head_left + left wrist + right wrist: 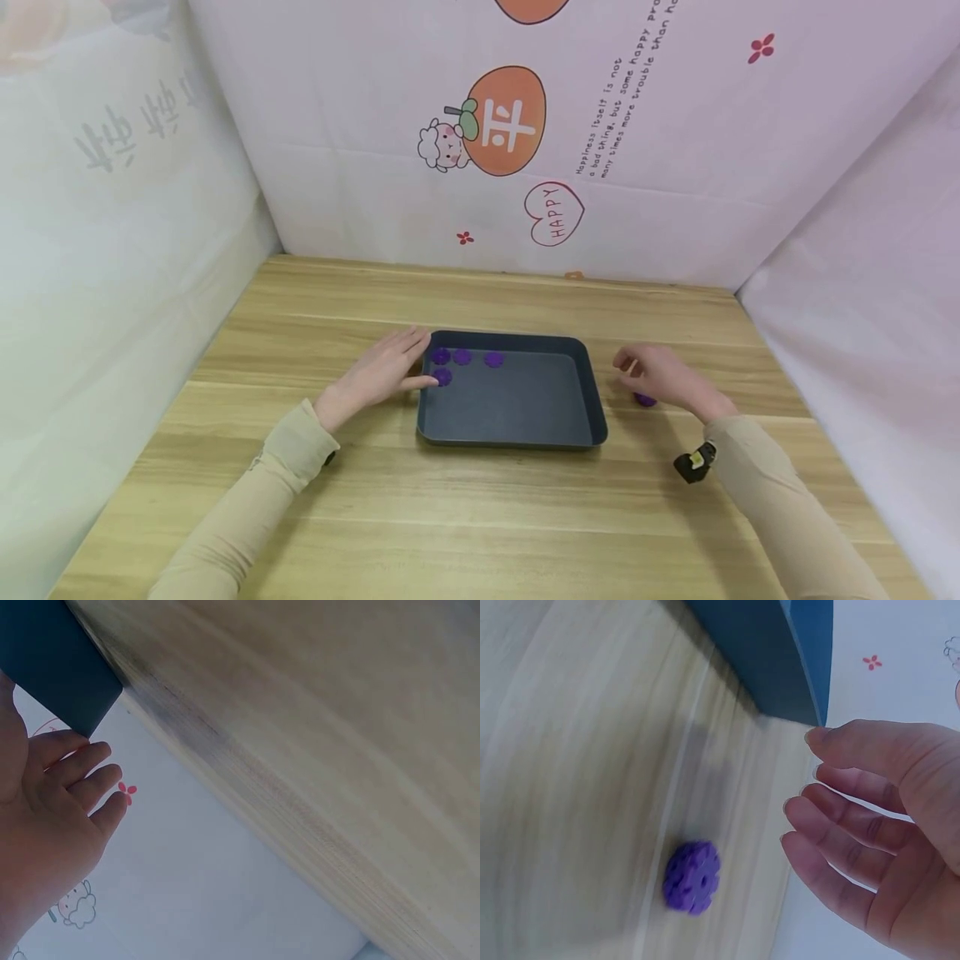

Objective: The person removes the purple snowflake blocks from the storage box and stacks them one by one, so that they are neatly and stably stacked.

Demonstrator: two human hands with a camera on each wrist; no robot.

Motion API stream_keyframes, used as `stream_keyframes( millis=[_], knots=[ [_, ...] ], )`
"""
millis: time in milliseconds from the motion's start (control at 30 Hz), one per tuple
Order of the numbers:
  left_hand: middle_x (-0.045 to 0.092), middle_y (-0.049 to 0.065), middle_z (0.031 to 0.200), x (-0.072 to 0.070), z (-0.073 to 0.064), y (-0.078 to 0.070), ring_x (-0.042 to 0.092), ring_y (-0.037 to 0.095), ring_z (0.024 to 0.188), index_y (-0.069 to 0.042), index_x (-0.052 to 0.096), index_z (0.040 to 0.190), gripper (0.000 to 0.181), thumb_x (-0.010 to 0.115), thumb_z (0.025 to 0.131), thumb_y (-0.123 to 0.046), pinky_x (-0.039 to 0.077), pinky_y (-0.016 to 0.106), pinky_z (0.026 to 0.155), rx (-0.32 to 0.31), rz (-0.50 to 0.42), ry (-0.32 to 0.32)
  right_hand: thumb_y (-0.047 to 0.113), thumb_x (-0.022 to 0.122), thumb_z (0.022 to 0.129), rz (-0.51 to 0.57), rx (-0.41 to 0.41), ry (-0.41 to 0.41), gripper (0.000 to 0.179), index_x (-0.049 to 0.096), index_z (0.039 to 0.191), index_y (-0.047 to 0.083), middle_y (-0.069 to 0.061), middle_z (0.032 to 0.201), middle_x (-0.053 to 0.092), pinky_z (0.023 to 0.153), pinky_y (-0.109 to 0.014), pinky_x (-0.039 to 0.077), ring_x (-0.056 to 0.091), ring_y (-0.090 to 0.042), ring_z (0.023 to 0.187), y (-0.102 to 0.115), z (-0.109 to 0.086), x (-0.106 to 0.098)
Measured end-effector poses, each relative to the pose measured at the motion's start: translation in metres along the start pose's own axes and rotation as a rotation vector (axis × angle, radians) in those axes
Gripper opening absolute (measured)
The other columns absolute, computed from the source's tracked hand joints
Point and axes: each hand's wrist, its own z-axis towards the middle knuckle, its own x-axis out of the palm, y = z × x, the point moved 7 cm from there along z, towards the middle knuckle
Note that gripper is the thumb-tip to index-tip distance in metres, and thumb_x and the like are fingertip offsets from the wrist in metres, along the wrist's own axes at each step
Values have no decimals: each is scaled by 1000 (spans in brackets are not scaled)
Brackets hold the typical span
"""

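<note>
My left hand rests at the left end of a dark grey tray, its fingers extended by the far corner and the thumb reaching over the rim. In the left wrist view, its fingertips meet the tray's corner. Inside the tray lie several purple notched discs, grouped toward the far left. To the right of the tray, my right hand hovers with loosely bent fingers and nothing between them. Below it on the table sits a purple notched piece, thick like a small stack, partly covered by the hand in the head view.
The wooden table has a printed white cloth standing behind it and white cloth along both sides. A black wrist device hangs under the right sleeve.
</note>
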Motion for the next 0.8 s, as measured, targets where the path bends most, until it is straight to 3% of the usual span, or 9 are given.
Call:
stream_keyframes(
  millis=[500, 800],
  knots=[
    [40, 24, 154, -3, 0, -1, 36, 39, 146, 6, 41, 147, 79, 60, 95, -50, 33, 53, 121, 13, 5, -26, 8, 71, 89, 23, -4, -2, 18, 68, 104, -1, -14, 98, 72, 72, -37, 59, 68, -21, 82, 30, 23, 1],
    [38, 23, 156, -1, 1, 0, 36, 39, 146, 5, 38, 149, 80, 59, 95, -51, 33, 52, 122, 5, 0, -9, 13, 72, 89, 7, -37, 8, 21, 68, 106, 1, -13, 100, 72, 70, -35, 58, 66, -18, 82, 46, 39, 5]
  ],
)
